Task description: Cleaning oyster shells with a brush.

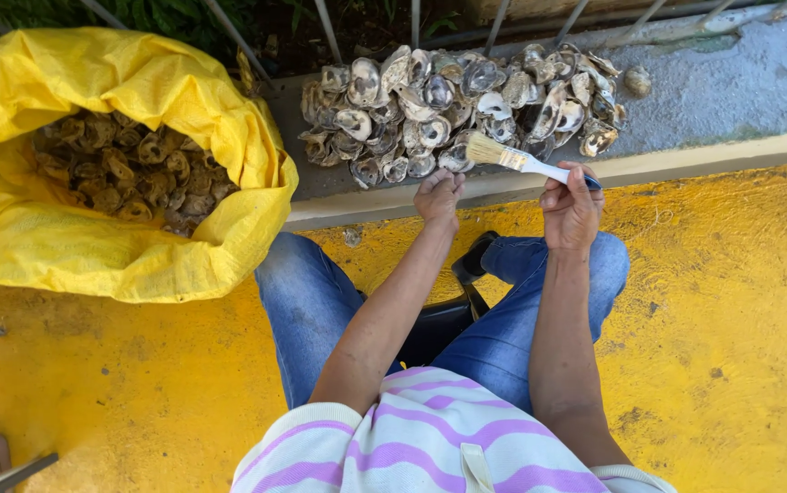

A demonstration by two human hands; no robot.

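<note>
A white-handled paintbrush with pale bristles (512,159) is clamped in the right hand (571,208), its long axis running from 4 to 10 o'clock, bristles towards the heap of grey oyster shells (462,105). The left hand (439,196), nearer the heap at 12 o'clock, is seen reaching its near edge; its grip cannot be told.

- Paintbrush (516,161): pale bristles, smooth white handle.
- Oyster shells (457,100): rough, chalky grey outside, glossy pearly inside.
- Yellow sack (65,246): woven plastic, slightly shiny, crumpled.
- Floor (731,301): rough concrete under matt yellow paint.
- Jeans (307,301): blue denim cloth.
</note>
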